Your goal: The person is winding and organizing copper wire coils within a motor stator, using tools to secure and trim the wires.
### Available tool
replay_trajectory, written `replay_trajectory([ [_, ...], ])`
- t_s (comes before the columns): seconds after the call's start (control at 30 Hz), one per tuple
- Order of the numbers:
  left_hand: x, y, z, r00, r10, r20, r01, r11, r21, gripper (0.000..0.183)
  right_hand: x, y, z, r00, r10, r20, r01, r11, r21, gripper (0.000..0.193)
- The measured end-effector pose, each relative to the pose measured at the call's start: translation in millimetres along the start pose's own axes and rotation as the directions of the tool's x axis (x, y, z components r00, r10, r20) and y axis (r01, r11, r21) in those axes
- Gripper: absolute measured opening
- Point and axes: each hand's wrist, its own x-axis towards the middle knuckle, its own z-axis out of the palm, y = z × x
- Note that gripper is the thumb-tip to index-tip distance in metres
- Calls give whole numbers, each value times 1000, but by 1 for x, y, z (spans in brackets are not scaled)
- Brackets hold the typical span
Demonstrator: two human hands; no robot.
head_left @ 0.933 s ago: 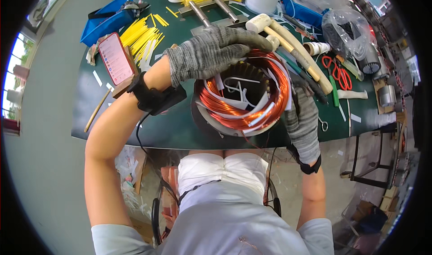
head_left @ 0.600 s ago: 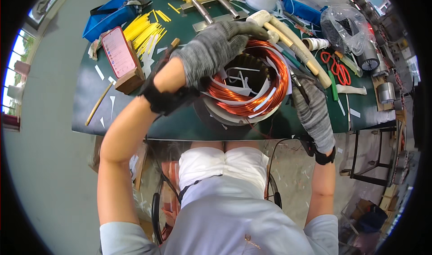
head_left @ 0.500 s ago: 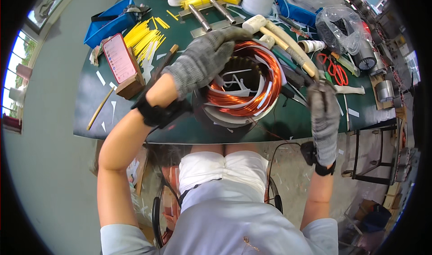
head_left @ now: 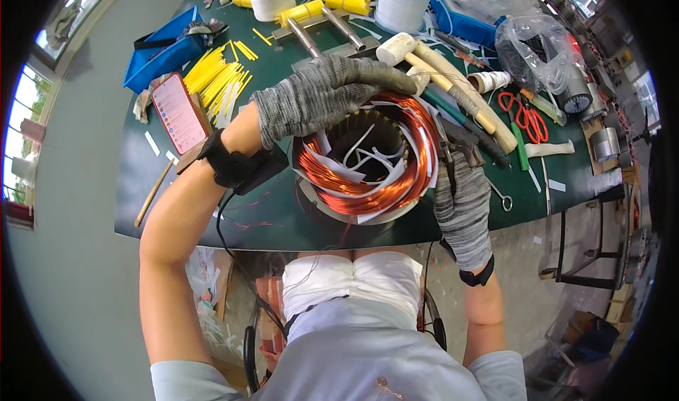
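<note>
A motor stator (head_left: 387, 218) stands at the table's near edge, its top ringed by thick bundles of copper wire (head_left: 329, 182) with white insulating strips between them. My left hand (head_left: 318, 93), in a grey knitted glove, lies across the far left of the windings, its fingers stretched out and holding nothing. At the stator's right side is my gloved right hand (head_left: 463, 203), closed around a slim metal tool with a dark handle (head_left: 447, 162). The tool's upper end lies against the outer windings; its exact kind is unclear. The right fingers are partly hidden.
Behind the stator lie a white-headed mallet (head_left: 396, 49), wooden sticks and metal rods (head_left: 304, 39). Red-handled scissors (head_left: 530, 121) are at the right. A phone (head_left: 180, 114), yellow strips (head_left: 216, 83) and a blue bin (head_left: 166, 47) stand left. White spools (head_left: 402, 8) are at the back.
My right hand has come left from the tools to the stator's side, bringing the slim tool. My left hand's fingers have spread farther over the windings. The stator appears slightly lower and left.
</note>
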Motion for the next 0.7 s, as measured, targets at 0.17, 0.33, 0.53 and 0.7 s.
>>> replay_trajectory([
  [0.17, 5, -1, 2, 998, -64, 27, 65, 998, -24, 33, -1, -1, -5, 972, 30, 232, -43, 998, 50, 25],
  [0.33, -4, 15, 12, 974, -188, -127, 194, 980, 34, 32, 5, 12, -30, 979, -50, 197, 77, 989, -129, 23],
  [0.53, -21, 38, 18, 902, -292, -317, 337, 937, 95, 34, -9, -8, -54, 917, 236, -323, -214, 971, 104, 20],
  [0.7, -7, 32, -1, 960, -273, -58, 277, 956, 92, 33, -11, -10, -2, 994, 109, 25, -111, 983, 144, 22],
])
